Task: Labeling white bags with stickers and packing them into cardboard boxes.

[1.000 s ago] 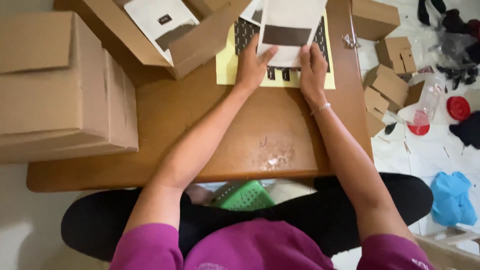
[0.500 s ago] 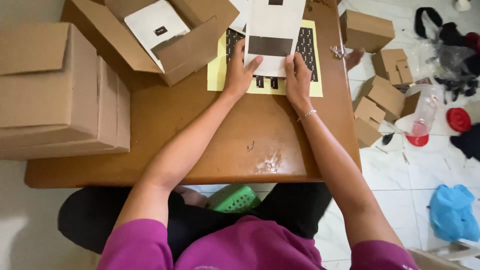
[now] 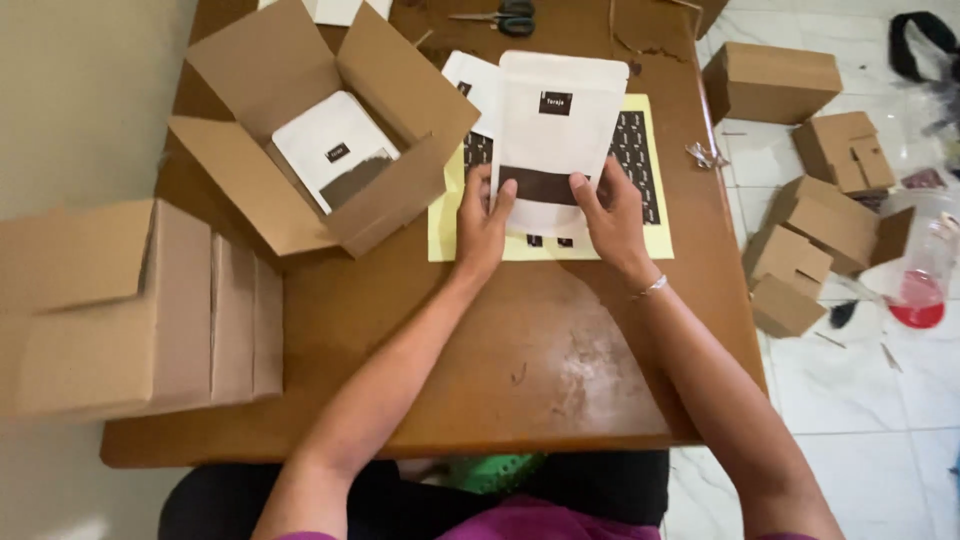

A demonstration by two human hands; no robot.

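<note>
A white stand-up pouch [image 3: 556,135] with a dark window strip and a small black label lies over a yellow sheet of black stickers [image 3: 645,170] on the wooden table [image 3: 400,330]. My left hand [image 3: 485,225] grips the pouch's lower left edge, thumb on the dark strip. My right hand [image 3: 610,215] holds its lower right edge. A second white pouch [image 3: 470,80] peeks out behind it. To the left, an open cardboard box [image 3: 300,80] holds another white pouch [image 3: 335,160].
A closed cardboard box [image 3: 130,310] sits at the table's left edge. Scissors [image 3: 505,15] lie at the far edge. On the tiled floor to the right are several small cardboard boxes [image 3: 810,230] and a clear container with a red base [image 3: 915,290].
The view has shifted toward the table and the pouch now lies lower, nearer me. Both hands have kept hold of the pouch's bottom edge.
</note>
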